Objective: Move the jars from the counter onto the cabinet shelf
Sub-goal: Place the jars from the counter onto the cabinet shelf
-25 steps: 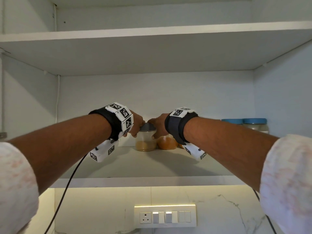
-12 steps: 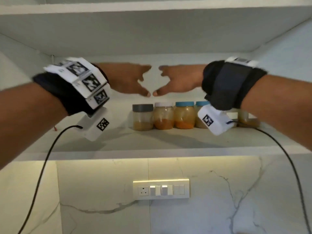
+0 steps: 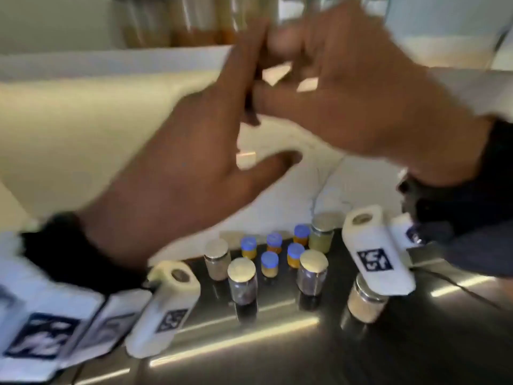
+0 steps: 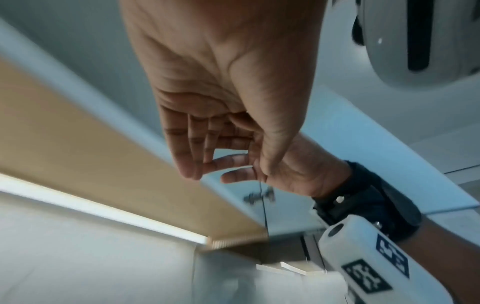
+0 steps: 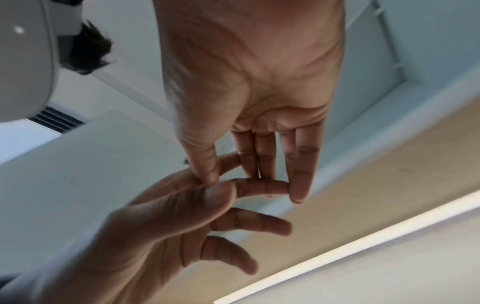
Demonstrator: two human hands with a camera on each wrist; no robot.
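Observation:
My left hand [image 3: 222, 120] and right hand [image 3: 333, 87] hang in mid-air below the cabinet shelf [image 3: 111, 62], both empty, with fingers relaxed. In the right wrist view the right hand [image 5: 259, 154] and the left hand [image 5: 182, 226] touch at the fingertips. The left wrist view shows the left hand [image 4: 207, 144] holding nothing. Below them on the dark steel counter [image 3: 305, 343] stand several small blue-lidded jars [image 3: 269, 263] and metal-lidded jars [image 3: 242, 279], [image 3: 313, 270]. Blurred jars on the shelf [image 3: 194, 20] show at the top.
A jar of pale powder [image 3: 365, 301] stands partly behind the right wrist camera [image 3: 374, 254]. More metal-lidded jars [image 3: 217, 258], [image 3: 322, 232] flank the group. A white marble wall [image 3: 277, 195] rises behind the counter. The picture is motion-blurred.
Both hands have left the shelf empty and dropped lower, coming together at the fingertips. The head view has swung down from the shelf to the counter jars.

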